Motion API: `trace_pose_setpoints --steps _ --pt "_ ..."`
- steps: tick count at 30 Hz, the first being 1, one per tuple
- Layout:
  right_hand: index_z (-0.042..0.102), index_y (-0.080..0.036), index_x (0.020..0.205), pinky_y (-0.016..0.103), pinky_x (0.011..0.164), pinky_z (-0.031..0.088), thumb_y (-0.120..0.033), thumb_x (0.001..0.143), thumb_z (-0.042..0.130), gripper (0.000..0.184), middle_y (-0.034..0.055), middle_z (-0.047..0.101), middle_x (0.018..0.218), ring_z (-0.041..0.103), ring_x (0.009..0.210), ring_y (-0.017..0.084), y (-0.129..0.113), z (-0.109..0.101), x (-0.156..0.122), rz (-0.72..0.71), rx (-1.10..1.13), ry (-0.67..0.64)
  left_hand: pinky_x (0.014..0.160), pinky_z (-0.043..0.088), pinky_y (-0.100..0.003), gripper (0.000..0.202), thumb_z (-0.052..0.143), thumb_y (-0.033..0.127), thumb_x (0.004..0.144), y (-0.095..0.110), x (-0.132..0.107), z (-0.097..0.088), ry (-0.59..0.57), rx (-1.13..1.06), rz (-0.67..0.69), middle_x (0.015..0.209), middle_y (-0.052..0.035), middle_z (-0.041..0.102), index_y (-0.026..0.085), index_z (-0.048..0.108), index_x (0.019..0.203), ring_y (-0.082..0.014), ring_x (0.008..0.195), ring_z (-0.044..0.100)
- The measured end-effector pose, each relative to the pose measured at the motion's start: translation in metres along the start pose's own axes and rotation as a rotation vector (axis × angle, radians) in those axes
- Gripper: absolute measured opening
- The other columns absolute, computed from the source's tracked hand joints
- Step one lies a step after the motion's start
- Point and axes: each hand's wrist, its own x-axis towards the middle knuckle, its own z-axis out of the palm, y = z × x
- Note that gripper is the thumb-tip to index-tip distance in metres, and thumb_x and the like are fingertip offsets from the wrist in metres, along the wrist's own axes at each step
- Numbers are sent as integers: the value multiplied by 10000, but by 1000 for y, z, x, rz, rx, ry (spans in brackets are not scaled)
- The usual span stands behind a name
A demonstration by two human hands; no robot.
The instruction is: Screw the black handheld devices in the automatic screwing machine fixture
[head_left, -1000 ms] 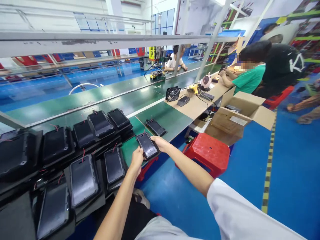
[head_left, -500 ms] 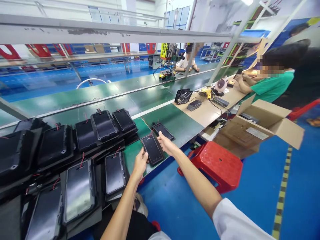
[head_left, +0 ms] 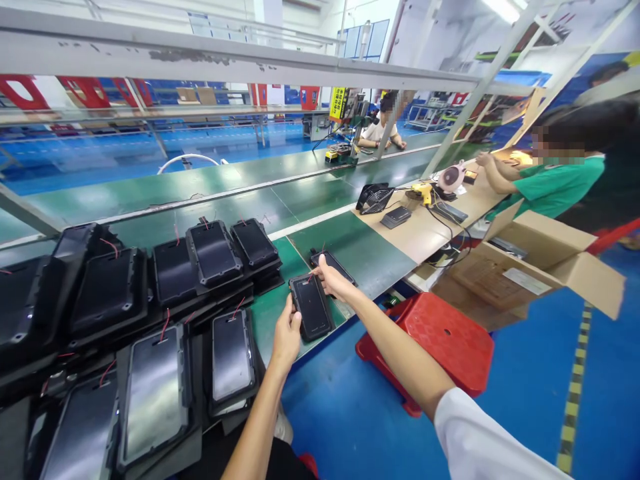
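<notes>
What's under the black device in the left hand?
The green conveyor belt shows around the black rugged device held in the left hand. The device covers the patch directly beneath it, so what lies there cannot be seen.

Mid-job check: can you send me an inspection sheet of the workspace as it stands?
Surface: green conveyor belt, beige bench alongside.
Job's things: black rugged handheld device in the hands; second device flat on the belt beyond it; stacked devices to the left.
Clutter: black fan and yellow hand tool on the bench.
Grips: left hand clasps the device's edge; right hand, fingers open, is at its upper end.
Cables: thin red wires on the devices; black cables at the bench.
Surroundings: red stool, open cardboard box, co-worker in a green shirt.
</notes>
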Motion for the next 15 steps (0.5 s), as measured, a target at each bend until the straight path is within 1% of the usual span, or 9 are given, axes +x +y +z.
trace_pose_setpoints --steps 1,3,6,8,10,15 --pt "681 -179 972 270 567 440 -894 939 275 823 102 676 809 593 693 199 -1 -1 4 19 -19 10 1064 497 -463 812 652 574 917 0 -1 0 1 0 4 1302 -148 723 183 454 1600 -333 1247 640" --pt "683 -175 903 278 580 426 -922 909 304 838 109 675 780 571 693 204 -4 -3 14 54 -49 -1 1093 477 -464 829 649 592 917 0 -1 0 0 1 10 1339 -157 709 171 448 1603 -337 1274 629" --pt "687 -168 841 290 598 407 -944 889 300 868 108 685 785 548 689 203 -8 -4 29 128 -92 -55 1114 459 -477 849 637 587 927 0 -2 -1 -3 4 17 1366 -176 693 134 423 1612 -341 1256 639" --pt "697 -157 830 289 606 388 -935 902 276 887 99 683 776 533 679 195 -11 -3 38 167 -108 -92 1107 466 -480 821 639 555 933 -1 0 -2 -4 3 15 1365 -170 697 143 428 1611 -337 1248 645" --pt "714 -148 849 285 617 378 -908 931 254 892 93 687 779 533 686 191 -13 -3 45 182 -109 -114 1093 483 -475 768 648 507 934 -1 2 -2 -3 -2 9 1353 -153 708 175 456 1599 -331 1259 643" --pt "734 -144 885 287 637 392 -862 971 203 897 83 689 769 542 680 196 -21 -3 46 214 -85 -135 1104 483 -481 691 642 406 938 0 8 -3 -8 2 3 1376 -148 702 192 494 1578 -321 1273 641"
